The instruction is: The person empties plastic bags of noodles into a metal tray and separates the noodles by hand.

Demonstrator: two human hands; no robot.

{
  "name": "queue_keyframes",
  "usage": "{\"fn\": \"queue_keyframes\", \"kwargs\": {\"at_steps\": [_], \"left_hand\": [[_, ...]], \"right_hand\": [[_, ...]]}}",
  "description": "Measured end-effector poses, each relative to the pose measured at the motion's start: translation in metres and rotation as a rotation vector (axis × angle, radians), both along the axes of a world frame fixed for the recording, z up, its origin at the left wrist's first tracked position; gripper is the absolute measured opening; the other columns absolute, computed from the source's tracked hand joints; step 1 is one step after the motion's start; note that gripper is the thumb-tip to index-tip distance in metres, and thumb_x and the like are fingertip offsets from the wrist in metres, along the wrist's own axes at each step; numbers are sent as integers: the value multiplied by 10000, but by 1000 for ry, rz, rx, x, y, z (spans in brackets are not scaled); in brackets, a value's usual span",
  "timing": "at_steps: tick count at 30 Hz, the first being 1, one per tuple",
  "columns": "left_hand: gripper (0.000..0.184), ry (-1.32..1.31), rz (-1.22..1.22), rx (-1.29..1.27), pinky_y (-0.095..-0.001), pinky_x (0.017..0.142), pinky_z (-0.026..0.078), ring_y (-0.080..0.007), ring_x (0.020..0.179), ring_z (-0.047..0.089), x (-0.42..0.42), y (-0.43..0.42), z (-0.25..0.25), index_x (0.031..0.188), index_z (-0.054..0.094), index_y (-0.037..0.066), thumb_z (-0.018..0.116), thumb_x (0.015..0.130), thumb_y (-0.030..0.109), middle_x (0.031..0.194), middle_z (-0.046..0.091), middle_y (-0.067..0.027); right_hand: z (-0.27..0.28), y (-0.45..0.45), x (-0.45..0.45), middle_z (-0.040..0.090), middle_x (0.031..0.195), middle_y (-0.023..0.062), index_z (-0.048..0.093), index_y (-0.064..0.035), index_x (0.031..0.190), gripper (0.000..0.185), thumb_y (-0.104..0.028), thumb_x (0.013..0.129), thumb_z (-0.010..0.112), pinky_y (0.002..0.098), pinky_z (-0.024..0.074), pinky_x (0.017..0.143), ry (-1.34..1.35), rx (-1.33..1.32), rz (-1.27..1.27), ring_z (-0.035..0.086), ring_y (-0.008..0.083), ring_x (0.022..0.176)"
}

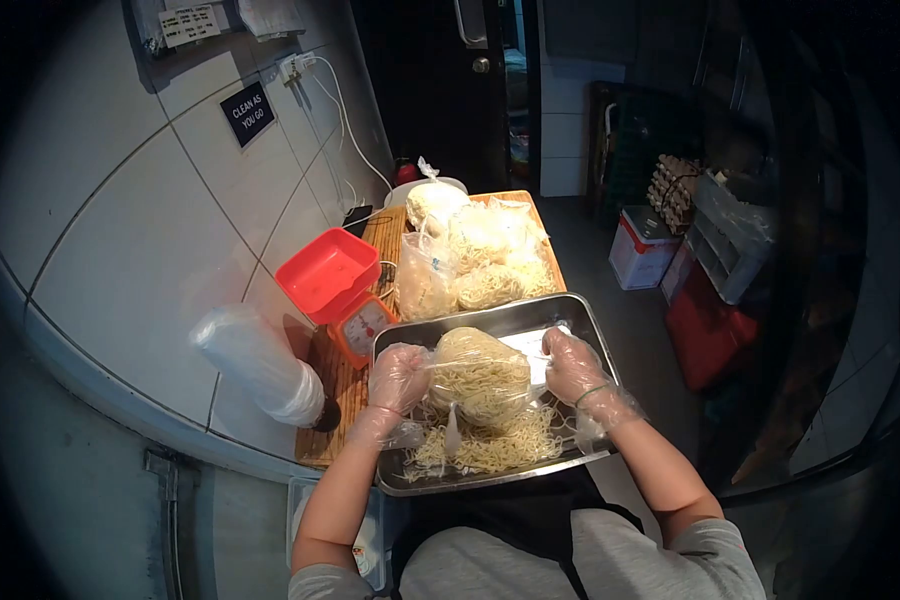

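Observation:
A transparent plastic bag of noodles (478, 378) is held up over a metal tray (595, 335). My left hand (400, 378), in a thin plastic glove, is closed on the bag's left side. On the other side, my gloved right hand (574, 370) pinches the bag's plastic, which stretches taut between both hands. Loose pale noodles (500, 446) lie in the near part of the tray, just below the bag. The fingertips are partly hidden by the gloves and the bag's film.
Several bagged noodle portions (495, 245) lie on the wooden board beyond the tray. To the left stand an orange scale (363, 325) with a red bin (330, 272), and a roll of plastic bags (255, 365). A white box (642, 250) and egg trays (673, 182) are at right.

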State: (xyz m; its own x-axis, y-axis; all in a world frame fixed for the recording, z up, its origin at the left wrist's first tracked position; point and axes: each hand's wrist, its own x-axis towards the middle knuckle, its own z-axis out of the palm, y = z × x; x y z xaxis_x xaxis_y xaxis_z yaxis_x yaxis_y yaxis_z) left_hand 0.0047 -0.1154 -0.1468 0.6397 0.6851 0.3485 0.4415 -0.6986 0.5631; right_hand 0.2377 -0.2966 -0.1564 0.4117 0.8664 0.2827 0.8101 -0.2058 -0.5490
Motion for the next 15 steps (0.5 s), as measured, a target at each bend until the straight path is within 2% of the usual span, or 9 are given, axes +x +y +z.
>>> {"fn": "queue_keyframes", "kwargs": {"at_steps": [5,6,7,8,9,11,12,15], "left_hand": [[217,-56,-30,-257,-385,598,401,-254,620,470,-18,17,-25,635,466,41,661,710,101,633,470,-120],[303,-80,-31,-272,-339,613,389,-207,628,397,-17,17,-22,643,411,51,701,690,123,629,419,-70],[258,-85,-5,-303,-338,633,406,-209,647,432,-14,17,-20,666,451,51,692,717,125,650,455,-75],[214,-87,20,-333,-338,654,423,-210,666,467,-9,15,-19,688,492,50,684,744,128,671,491,-81],[174,-90,44,-362,-337,675,440,-212,685,503,-3,12,-14,711,533,50,675,771,130,691,526,-87],[135,-274,-115,-882,-357,725,474,-225,768,581,11,20,-39,839,601,30,599,876,160,803,611,-120],[173,-366,-195,-1140,-367,749,491,-231,810,620,16,27,-53,903,636,20,561,929,175,860,653,-137],[339,91,-466,20,-378,888,485,-255,1004,652,27,49,-65,1098,630,-15,384,1041,211,1072,683,-188]], "right_hand": [[-15,-16,8,590,914,216,511,-61,972,242,32,750,539,490,464,812,60,-74,-8,584,429,919],[-18,-13,9,584,925,216,508,-59,973,242,27,749,537,490,461,816,31,-54,8,581,430,914],[-20,-12,9,578,937,216,505,-57,974,241,22,748,536,491,459,820,4,-35,23,577,431,910],[-19,-8,13,618,1090,195,546,-65,1135,384,54,770,526,444,499,862,33,-168,15,625,355,978],[-13,2,13,609,1157,188,530,-74,1207,437,58,791,525,420,514,871,327,-212,47,628,317,1014],[-9,19,12,591,1291,174,500,-93,1350,542,66,832,524,372,544,888,917,-294,109,634,241,1088],[-26,26,19,558,1371,155,436,-95,1450,592,60,886,526,314,567,896,1344,-205,263,605,183,1158],[-45,66,7,598,1311,150,512,-50,1362,499,72,878,518,295,585,842,1404,-126,437,641,203,1096]]}}
